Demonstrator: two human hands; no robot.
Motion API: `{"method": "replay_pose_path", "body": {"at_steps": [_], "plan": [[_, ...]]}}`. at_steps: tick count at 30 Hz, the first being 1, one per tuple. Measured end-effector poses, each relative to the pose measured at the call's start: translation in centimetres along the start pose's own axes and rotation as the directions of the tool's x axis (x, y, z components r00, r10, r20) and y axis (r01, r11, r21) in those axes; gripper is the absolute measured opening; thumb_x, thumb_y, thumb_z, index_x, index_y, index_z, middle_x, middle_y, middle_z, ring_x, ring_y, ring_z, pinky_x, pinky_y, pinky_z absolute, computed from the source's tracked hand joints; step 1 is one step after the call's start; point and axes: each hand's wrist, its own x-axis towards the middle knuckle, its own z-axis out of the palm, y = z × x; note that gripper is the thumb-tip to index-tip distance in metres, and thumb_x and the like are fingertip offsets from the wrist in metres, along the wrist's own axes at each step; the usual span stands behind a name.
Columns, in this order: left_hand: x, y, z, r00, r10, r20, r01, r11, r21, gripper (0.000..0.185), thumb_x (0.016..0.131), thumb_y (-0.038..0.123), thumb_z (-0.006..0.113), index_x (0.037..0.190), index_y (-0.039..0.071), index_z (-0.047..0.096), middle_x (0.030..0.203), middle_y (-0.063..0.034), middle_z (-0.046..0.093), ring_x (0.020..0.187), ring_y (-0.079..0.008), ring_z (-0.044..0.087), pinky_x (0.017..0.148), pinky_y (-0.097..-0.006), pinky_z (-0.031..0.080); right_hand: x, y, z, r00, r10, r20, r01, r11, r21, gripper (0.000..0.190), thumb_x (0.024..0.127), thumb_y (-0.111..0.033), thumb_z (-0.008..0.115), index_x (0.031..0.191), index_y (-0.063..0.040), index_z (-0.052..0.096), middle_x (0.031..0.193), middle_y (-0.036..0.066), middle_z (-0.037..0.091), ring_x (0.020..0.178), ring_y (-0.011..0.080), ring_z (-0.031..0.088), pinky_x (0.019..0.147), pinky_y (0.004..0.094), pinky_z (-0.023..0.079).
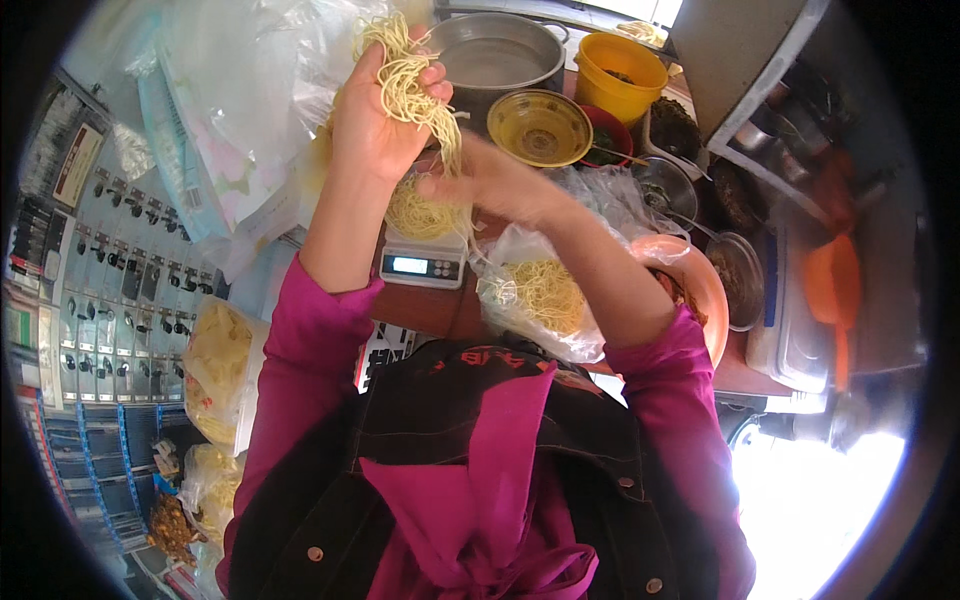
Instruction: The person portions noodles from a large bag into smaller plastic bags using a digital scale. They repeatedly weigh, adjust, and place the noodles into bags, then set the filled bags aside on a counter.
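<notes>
My left hand [367, 120] is raised over the table, palm up, with its fingers curled around a bunch of thin yellow noodles [412, 90]. Loose ends of the bunch hang down on the right. My right hand [491, 180], blurred by motion, is beside these hanging ends; its fingers are too smeared to show whether they grip any strands. Beneath both hands, another heap of noodles [421, 214] lies on a small digital kitchen scale [422, 266] with a lit display. Below my right forearm sits an open clear plastic bag [499, 296] of noodles [544, 292].
Behind the scale stand a wide metal pot [491, 60], a yellow bowl [540, 127] and a yellow bucket [611, 86]. A peach-coloured basin [716, 300] is near my right elbow. Large plastic bags [247, 97] crowd the left. An orange scoop [831, 281] is at far right.
</notes>
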Motion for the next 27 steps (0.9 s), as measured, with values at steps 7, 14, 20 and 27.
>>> {"method": "replay_pose_path", "body": {"at_steps": [7, 14, 20, 27], "plan": [[-0.7, -1.3, -8.6, 0.954, 0.243, -0.174, -0.061, 0.727, 0.684, 0.037, 0.097, 0.021, 0.049, 0.125, -0.002, 0.051, 0.118, -0.0134, 0.059, 0.098, -0.0192, 0.058, 0.082, -0.0343, 0.048, 4.2, 10.4, 1.8, 0.937, 0.225, -0.269, -0.310, 0.889, -0.337, 0.033, 0.086, -0.022, 0.066, 0.112, -0.003, 0.065, 0.098, 0.014, 0.068, 0.092, 0.0251, 0.064, 0.086, 0.0371, 0.049], [-10.9, -5.9, -18.4, 0.968, 0.080, 0.237, -0.146, -0.587, 0.797, 0.038, 0.087, 0.013, 0.060, 0.123, 0.003, 0.053, 0.122, -0.0211, 0.053, 0.111, -0.0384, 0.052, 0.098, -0.0413, 0.041, -4.4, 2.7, -0.7, 0.975, 0.034, -0.220, -0.118, 0.917, -0.382, 0.029, 0.092, -0.009, 0.058, 0.119, 0.002, 0.060, 0.102, 0.009, 0.068, 0.093, 0.0133, 0.063, 0.083, 0.0273, 0.050], [-19.7, -5.8, -16.0, 0.885, 0.114, -0.452, 0.442, 0.102, 0.891, 0.030, 0.091, 0.014, 0.058, 0.119, 0.002, 0.057, 0.114, -0.0134, 0.060, 0.098, -0.0222, 0.059, 0.085, -0.0336, 0.047, -14.0, -3.1, -0.1, 0.946, 0.322, 0.045, -0.318, 0.945, -0.077, 0.029, 0.091, -0.011, 0.063, 0.119, -0.003, 0.061, 0.104, 0.010, 0.068, 0.093, 0.0153, 0.064, 0.079, 0.0296, 0.050], [-22.4, -10.4, -14.2, 0.712, -0.506, -0.487, 0.695, 0.410, 0.591, 0.044, 0.099, 0.025, 0.054, 0.135, 0.002, 0.046, 0.123, -0.0103, 0.057, 0.093, -0.0150, 0.059, 0.083, -0.0283, 0.048, -13.9, 6.0, 3.7, 0.950, 0.230, -0.213, -0.313, 0.716, -0.624, 0.031, 0.089, -0.022, 0.063, 0.115, -0.004, 0.062, 0.114, 0.016, 0.063, 0.108, 0.0342, 0.056, 0.093, 0.0402, 0.044]]}}
